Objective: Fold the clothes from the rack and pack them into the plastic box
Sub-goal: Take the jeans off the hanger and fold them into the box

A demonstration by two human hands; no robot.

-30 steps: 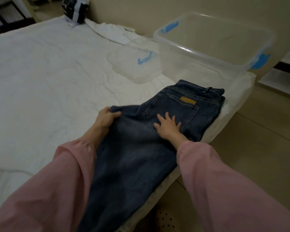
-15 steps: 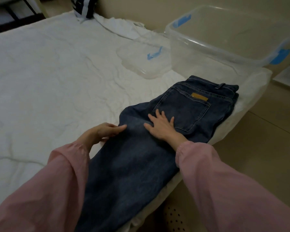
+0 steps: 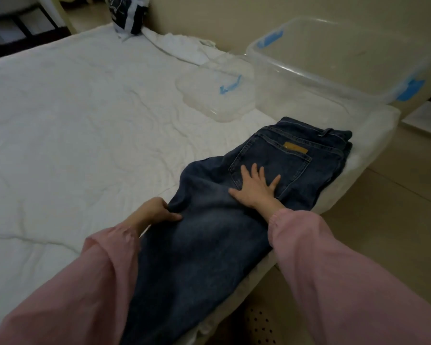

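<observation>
dark jeans [image 3: 209, 235] flat along the bed's [image 3: 72, 120] right edge, right hand [image 3: 256, 189] pressing on them, fingers spread, left hand [image 3: 156, 211] fingers curled gripping their left side, plastic box [image 3: 309, 73] at far right corner

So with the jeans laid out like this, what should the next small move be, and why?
Probably fold the legs up toward the waistband. The jeans lie doubled lengthwise but at full length on the bed, likely too long for the open plastic box beyond them. The right hand presses flat on the back pocket, anchoring them, and the left hand grips the left edge.
</observation>
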